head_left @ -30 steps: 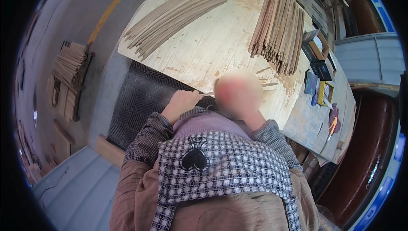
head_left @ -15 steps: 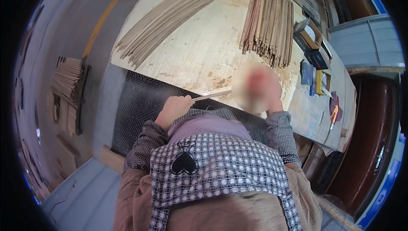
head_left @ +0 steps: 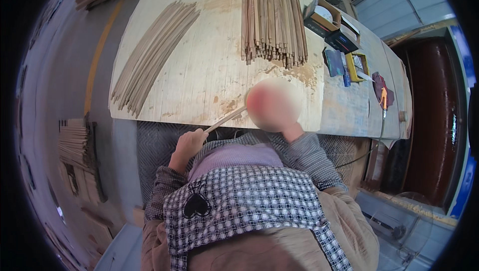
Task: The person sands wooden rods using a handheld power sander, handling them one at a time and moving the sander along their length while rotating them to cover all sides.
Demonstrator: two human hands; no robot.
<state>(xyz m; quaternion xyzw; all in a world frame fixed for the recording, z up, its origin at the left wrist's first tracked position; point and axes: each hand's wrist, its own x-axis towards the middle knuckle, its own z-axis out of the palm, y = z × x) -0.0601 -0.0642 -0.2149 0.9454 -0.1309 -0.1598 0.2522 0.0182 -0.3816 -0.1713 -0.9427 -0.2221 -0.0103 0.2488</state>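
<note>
**Strip of slim light-brown wood slants across the near edge of pale wooden-topped desk**

The bare left hand is curled closed around the strip's lower end. The upper end runs into the blurred area at the bare right hand, so I cannot tell how far open that one is or whether it grips anything.

If only the left hand has hold, the far end could swing or twist free; uneven pressure might crack such thin wood. A wide swing forward could knock the loose brown bundle of straight wooden sticks and scatter them.
</note>
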